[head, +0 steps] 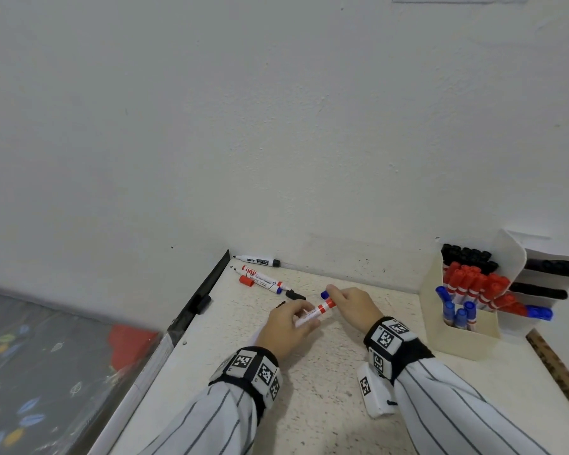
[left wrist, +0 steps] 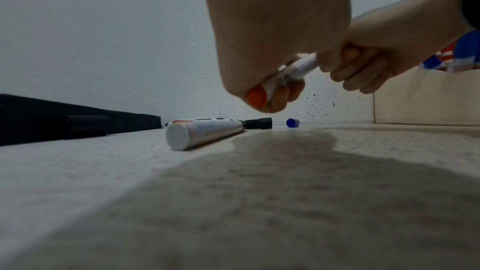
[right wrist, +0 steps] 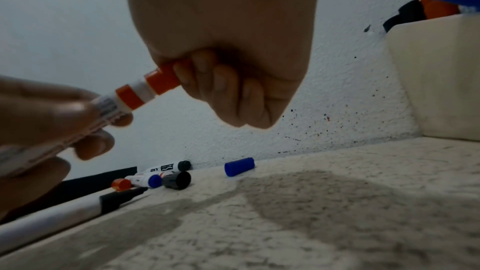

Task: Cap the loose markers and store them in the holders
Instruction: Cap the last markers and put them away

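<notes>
Loose markers (head: 266,280) lie left of the hands (head: 319,311), holders (head: 467,326) right.

**Both hands raised over the table, closed on one marker**

The left hand (head: 284,326) is being held palm-down, fingers and thumb curled round the barrel of the red marker (head: 314,311). The right hand (head: 350,307) is being kept fisted, fingers wrapped over the marker's capped end. Both forearms, in striped sleeves with tagged wristbands, are being angled inward.
</notes>
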